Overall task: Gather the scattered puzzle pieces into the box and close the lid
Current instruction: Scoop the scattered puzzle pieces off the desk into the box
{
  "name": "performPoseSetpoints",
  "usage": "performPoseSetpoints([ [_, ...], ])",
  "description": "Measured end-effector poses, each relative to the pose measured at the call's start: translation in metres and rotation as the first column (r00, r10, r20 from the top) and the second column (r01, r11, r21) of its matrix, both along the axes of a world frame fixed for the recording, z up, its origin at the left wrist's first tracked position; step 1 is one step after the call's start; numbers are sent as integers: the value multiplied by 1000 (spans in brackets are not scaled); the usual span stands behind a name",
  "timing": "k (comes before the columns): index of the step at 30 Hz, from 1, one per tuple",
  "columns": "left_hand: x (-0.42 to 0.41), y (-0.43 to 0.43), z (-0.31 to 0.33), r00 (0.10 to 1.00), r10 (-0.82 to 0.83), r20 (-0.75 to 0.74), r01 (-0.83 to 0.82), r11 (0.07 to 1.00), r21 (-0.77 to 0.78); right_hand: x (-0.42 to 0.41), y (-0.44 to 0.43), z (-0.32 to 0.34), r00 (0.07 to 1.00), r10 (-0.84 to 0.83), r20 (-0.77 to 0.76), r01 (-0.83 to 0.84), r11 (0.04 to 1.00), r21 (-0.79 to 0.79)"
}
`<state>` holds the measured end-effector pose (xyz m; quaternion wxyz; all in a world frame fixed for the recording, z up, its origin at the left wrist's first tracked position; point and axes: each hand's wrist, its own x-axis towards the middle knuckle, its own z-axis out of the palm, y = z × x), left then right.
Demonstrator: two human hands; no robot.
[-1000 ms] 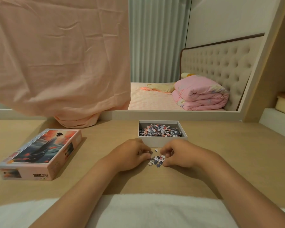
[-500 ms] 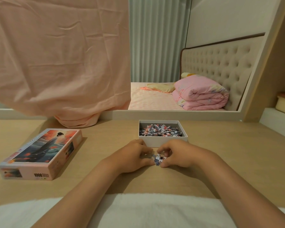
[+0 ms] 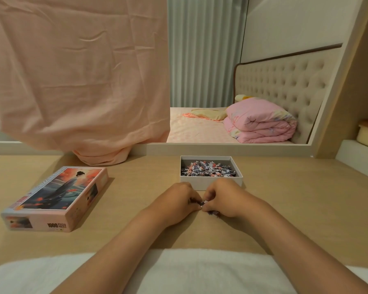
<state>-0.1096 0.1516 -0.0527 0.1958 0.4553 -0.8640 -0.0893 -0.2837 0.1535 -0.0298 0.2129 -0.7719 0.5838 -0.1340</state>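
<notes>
My left hand and right hand curled together, pinching loose puzzle pieces on the table, part-filled box just beyond my knuckles, lid well left, pink sheet hanging behind

Table: bears all items below.
Box: centre, toward the far edge.
Boxed pieces: heaped inside the box.
Lid: flat, well left of the box.
Loose pieces: just before the box, between and under the hands.
Left hand, right hand: side by side, fingertips meeting, curled over the loose pieces.
Towel: along the near edge, under both forearms.
Cloth: hangs behind the lid.
</notes>
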Motion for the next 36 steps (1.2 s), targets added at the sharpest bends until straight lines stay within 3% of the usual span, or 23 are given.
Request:
performPoseSetpoints([
  [4,-2,1,-1,998,12,-61,-13,1000,-13,0,0,0,999,-20,28,20,1000,-3],
  [8,-5,-4,0,982,51,-184,-39,997,69,-4,-1,5,985,-68,157,60,997,57],
  [11,-9,-16,12,953,85,-289,-62,994,87,-7,-6,20,963,-117,243,119,993,5],
  [15,-15,-42,46,934,94,-345,-100,995,0,-13,-30,49,927,-130,351,188,973,-136],
  [18,-19,-62,58,956,91,-279,-111,992,-55,-15,-52,59,952,-126,280,203,942,-267],
  [23,-11,-75,40,991,124,-43,-129,982,-138,-21,-65,44,997,-78,10,78,979,-188],
  [27,-1,-63,33,988,85,-127,-115,961,-250,-28,-56,46,995,-78,58,92,953,-288],
  [31,2,-39,27,984,16,-178,-50,981,-185,-28,-38,49,996,-50,79,73,942,-326],
  [33,3,-30,23,997,-3,-75,-5,995,-100,-28,-25,46,997,19,74,0,969,-246],
  [36,6,-27,16,997,-38,68,39,999,-10,-28,-5,34,994,107,-26,-107,994,-6],
])
